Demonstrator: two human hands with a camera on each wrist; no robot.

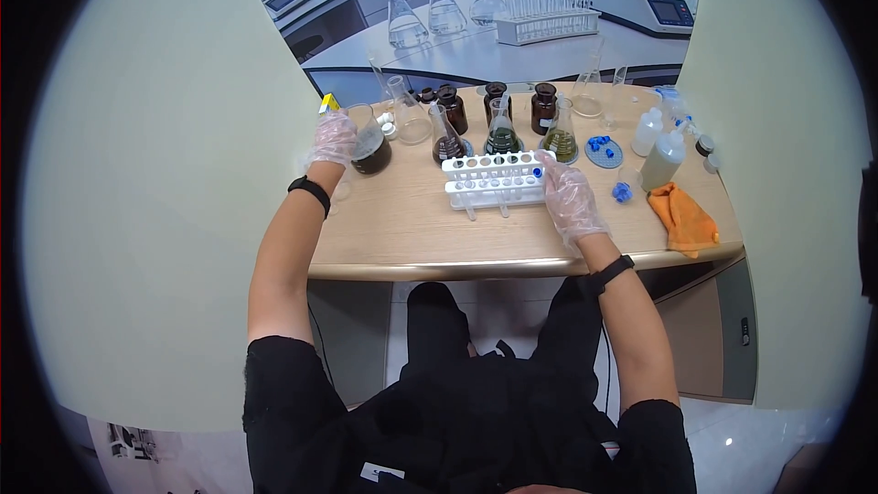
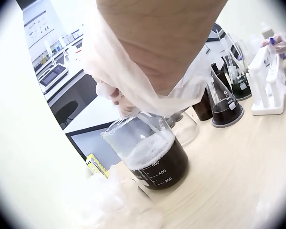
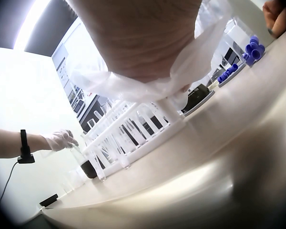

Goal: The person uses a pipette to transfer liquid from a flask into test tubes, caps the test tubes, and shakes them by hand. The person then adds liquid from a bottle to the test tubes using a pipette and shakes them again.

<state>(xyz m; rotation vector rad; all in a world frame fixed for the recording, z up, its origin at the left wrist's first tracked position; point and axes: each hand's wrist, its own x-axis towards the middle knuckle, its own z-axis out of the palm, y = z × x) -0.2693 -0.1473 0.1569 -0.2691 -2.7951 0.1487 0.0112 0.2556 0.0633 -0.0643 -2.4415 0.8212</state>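
Observation:
At the left of the table, the gloved left hand [image 1: 334, 139] is at the rim of a large glass beaker [image 1: 371, 157], with bent fingers gripping it. Dark liquid under pale foam fills the lower part of the beaker [image 2: 159, 167] in the left wrist view. The gloved right hand [image 1: 572, 198] grips the right end of a white test tube rack [image 1: 494, 198]; a blue stopper [image 1: 538, 172] shows beside its fingertips. Clear tubes stand in the rack [image 3: 143, 149]. The wrist and glove hide part of the right fingers in the right wrist view.
Behind the rack stand flasks of dark [image 1: 447, 148], green [image 1: 502, 141] and yellowish liquid [image 1: 560, 144], with brown bottles [image 1: 544, 110] farther back. Blue stoppers [image 1: 599, 142], plastic bottles [image 1: 662, 165] and an orange cloth [image 1: 682, 218] lie or stand at the right.

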